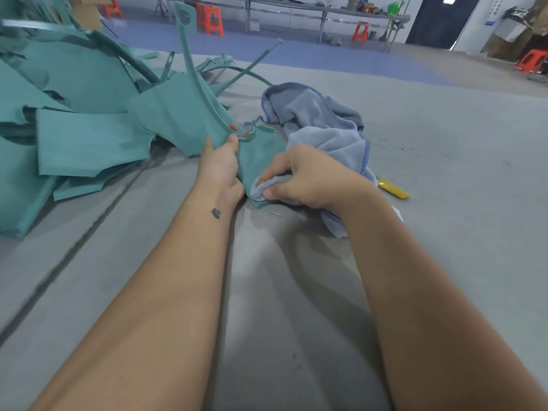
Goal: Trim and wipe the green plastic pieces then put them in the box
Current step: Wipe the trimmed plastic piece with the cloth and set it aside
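My left hand (pixel 221 170) grips a green plastic piece (pixel 261 152) by its upper left edge, thumb on top, holding it just above the grey floor. A long curved green strip (pixel 192 75) rises from that grip toward the top of the view. My right hand (pixel 308 176) is closed on a bunched corner of a light blue cloth (pixel 329 137) and presses it against the lower part of the piece. The rest of the cloth trails away behind and to the right of my hand. No box is in view.
A big heap of green plastic pieces (pixel 74 114) and thin offcut strips fills the left side. A yellow utility knife (pixel 393 188) lies on the floor right of my right wrist. Orange stools (pixel 210 19) and a long table (pixel 326 8) stand far behind.
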`<state>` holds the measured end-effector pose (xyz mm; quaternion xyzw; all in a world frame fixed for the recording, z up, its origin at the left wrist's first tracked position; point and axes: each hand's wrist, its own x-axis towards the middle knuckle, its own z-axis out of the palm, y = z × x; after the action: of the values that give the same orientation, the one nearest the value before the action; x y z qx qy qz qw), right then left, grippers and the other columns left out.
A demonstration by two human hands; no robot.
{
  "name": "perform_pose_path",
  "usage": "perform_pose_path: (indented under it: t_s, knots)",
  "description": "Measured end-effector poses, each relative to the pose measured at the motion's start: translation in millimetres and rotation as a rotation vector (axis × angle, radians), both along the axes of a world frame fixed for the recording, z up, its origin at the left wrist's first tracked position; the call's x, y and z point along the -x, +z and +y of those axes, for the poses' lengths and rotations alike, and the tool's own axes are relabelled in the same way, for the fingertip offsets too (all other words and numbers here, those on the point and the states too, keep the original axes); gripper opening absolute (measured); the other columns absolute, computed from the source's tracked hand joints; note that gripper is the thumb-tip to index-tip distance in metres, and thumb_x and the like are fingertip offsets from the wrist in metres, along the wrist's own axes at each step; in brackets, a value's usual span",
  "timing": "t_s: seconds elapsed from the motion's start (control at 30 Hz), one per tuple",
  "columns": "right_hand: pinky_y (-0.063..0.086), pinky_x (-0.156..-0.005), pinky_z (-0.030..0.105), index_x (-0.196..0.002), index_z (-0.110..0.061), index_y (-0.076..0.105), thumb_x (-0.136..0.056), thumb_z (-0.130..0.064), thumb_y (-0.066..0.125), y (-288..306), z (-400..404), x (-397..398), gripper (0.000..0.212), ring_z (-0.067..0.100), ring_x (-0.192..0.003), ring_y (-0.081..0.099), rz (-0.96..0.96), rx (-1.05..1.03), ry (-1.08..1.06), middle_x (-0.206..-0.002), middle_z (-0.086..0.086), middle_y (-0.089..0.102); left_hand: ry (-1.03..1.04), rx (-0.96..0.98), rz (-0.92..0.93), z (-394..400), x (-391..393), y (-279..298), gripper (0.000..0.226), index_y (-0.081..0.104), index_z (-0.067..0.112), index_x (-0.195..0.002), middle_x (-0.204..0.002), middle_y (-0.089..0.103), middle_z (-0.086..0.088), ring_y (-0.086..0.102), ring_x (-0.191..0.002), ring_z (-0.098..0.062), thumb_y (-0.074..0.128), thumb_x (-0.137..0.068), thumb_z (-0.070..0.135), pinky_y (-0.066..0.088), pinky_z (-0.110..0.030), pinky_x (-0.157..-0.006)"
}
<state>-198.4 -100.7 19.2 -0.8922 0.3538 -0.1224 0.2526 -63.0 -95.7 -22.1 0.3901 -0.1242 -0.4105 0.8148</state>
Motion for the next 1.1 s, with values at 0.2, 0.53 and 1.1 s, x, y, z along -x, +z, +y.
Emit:
perform_pose_path:
  t_s: [0.2,0.53,1.1]
  knots:
    - [0.052,-0.079,0.036,-0.068,-0.036,0.071,-0.071,-0.019,0.081,6,-5,1,0.02,0.016,-0.082,0.065,0.14,-0.067,0.054,-0.082,0.001,0.072,-0.031,-0.021,-0.028,-1,0,1,0.021,0.055,0.019,-0.091,-0.084,0.066,-0.001,0.067,-0.068,-0.013,0.042,-0.102,0.007,0.059,-0.033,-0.065]
    - [0.048,-0.081,0.029,-0.092,-0.012,0.073,-0.084,-0.016,0.07,7,4,2,0.01,0.015,-0.085,0.063,-0.122,0.009,0.041,-0.088,0.004,0.072,0.019,-0.086,-0.151,-6,1,1,0.013,0.051,0.017,-0.107,-0.087,0.063,0.002,0.064,-0.067,-0.009,0.045,-0.101,0.007,0.056,-0.022,-0.055]
    - [0.026,-0.076,0.032,-0.1,-0.016,0.047,-0.097,-0.016,0.044,-25,-18,-7,0.003,0.03,-0.105,0.053,0.155,0.507,-0.37,-0.114,0.008,0.059,0.045,-0.054,-0.054,-8,0,-3,0.014,0.054,0.019,-0.105,-0.093,0.067,0.001,0.068,-0.071,-0.012,0.045,-0.102,0.008,0.059,-0.033,-0.058]
